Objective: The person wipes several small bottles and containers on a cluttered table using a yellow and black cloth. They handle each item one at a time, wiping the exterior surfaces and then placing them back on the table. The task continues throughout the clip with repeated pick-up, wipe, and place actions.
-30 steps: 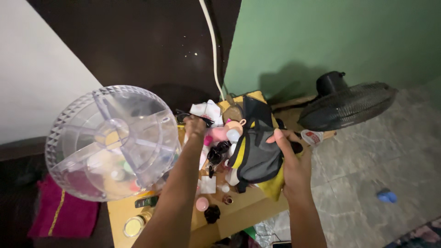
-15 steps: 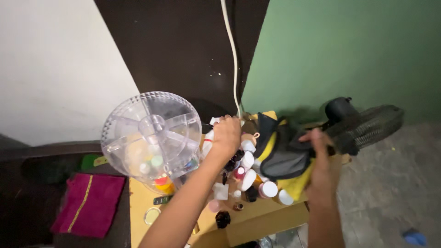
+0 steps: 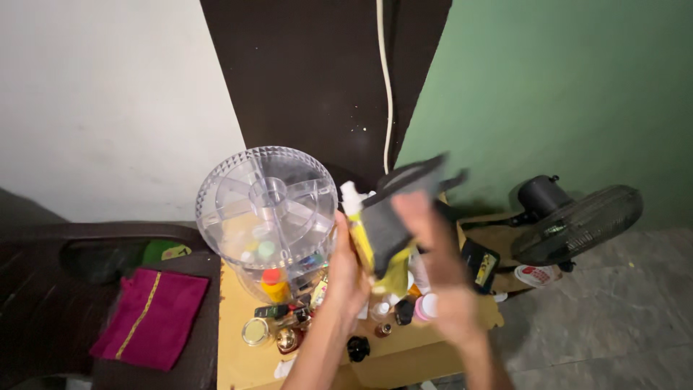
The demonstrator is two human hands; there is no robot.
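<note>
Both my hands hold a black, grey and yellow fabric pouch (image 3: 386,217) up above the table. My left hand (image 3: 345,273) grips its yellow left edge, where a white bottle top (image 3: 351,193) sticks up beside the fingers. Blurred by motion, my right hand (image 3: 433,253) lies over the pouch's right side. Whether the left hand also holds the white bottle cannot be made out. Just left of the hands stands a clear plastic round organiser (image 3: 266,209) with divided compartments.
The yellow table (image 3: 234,357) carries several small bottles, jars and caps, among them a yellow bottle with an orange cap (image 3: 271,286). A magenta cloth (image 3: 148,319) lies on a dark chair at left. A black fan (image 3: 577,220) stands at right. A white cable (image 3: 386,79) runs down the wall.
The pouch was lifted from the table's right side up to the middle. My left hand left the bottles and joined the right hand on it. The view shifted left.
</note>
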